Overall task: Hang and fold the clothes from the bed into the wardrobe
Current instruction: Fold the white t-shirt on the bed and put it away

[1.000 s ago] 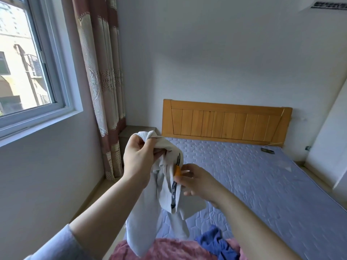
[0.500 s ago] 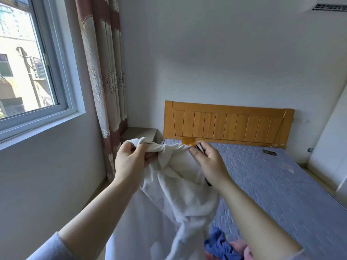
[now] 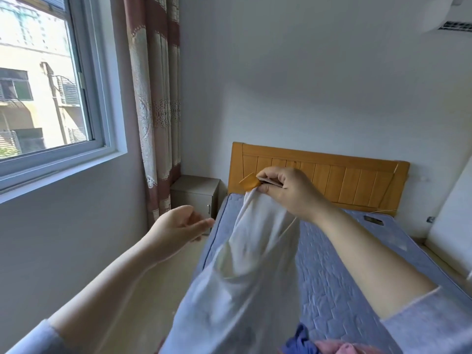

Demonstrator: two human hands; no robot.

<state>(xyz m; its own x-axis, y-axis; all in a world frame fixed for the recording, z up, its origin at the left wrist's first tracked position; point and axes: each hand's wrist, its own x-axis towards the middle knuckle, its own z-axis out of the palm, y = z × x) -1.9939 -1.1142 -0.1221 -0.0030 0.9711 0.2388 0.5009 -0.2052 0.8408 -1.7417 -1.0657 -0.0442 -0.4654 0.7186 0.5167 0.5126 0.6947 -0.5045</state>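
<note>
We hold a white garment (image 3: 245, 264) up over the bed (image 3: 344, 264).
Our right hand (image 3: 288, 192) pinches its top edge by an orange tag (image 3: 249, 182); our left hand (image 3: 176, 226) hovers apart, fingers loose, holding nothing.

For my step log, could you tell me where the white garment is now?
The white garment hangs mid-frame in the head view, pinched at its top by the right hand in front of the wooden headboard, above the blue mattress.

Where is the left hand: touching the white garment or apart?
Apart. The head view shows a gap between the left hand and the white garment, which the right hand pinches.
</note>
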